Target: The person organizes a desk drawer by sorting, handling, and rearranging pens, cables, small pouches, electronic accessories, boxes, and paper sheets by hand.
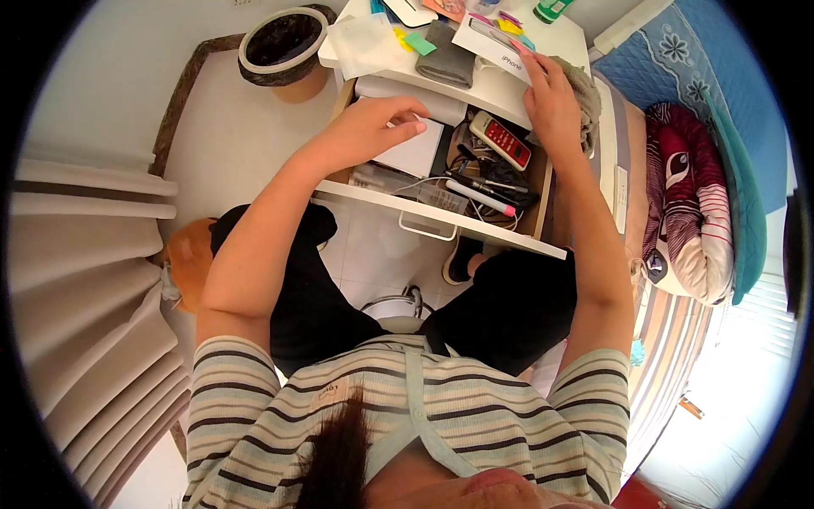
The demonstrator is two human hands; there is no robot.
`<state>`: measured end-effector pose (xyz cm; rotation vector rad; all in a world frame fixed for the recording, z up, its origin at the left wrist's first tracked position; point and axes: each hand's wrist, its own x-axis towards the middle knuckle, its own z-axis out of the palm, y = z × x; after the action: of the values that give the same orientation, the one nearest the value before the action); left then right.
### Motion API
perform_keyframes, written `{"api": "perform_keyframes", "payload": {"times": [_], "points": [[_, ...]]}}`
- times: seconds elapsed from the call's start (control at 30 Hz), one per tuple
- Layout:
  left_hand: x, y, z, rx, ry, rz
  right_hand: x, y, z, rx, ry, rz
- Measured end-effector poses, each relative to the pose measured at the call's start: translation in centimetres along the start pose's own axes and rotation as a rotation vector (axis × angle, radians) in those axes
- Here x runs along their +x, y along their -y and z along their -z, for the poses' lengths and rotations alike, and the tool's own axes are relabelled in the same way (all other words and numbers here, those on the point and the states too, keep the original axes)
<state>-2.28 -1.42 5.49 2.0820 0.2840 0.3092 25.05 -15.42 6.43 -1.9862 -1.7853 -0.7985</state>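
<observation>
My right hand [555, 106] is at the near right end of a white iPhone box [500, 53], with its fingers closed on that end. The box lies at a slant over the front of the white desk top. Above the left part of the open drawer [509, 236] is my left hand [381, 129], its thumb and fingers apart with nothing between them. Just under it lies a white pad or flat box [413, 151]. A remote control [500, 140] with a red keypad, several pens, a white marker with a pink end [481, 198] and a white cable share the drawer.
On the desk [356, 72] are a grey cloth pouch [447, 58], sticky notes [419, 43] and a green bottle [551, 10]. A lined waste bin [284, 51] stands on the floor at the left. The bed, with a plush toy [678, 204], is at the right.
</observation>
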Motion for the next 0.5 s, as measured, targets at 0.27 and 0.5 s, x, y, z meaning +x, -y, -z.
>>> {"api": "perform_keyframes", "payload": {"times": [0.27, 0.5], "points": [[1.3, 0.9, -0.9, 0.034, -0.227, -0.022, 1.2, 0.1, 1.2, 0.117, 0.055, -0.004], [2.6, 0.2, -2.1, 0.096, -0.204, -0.062, 5.7, -5.2, -2.8, 0.304, 0.233, -0.279]]}}
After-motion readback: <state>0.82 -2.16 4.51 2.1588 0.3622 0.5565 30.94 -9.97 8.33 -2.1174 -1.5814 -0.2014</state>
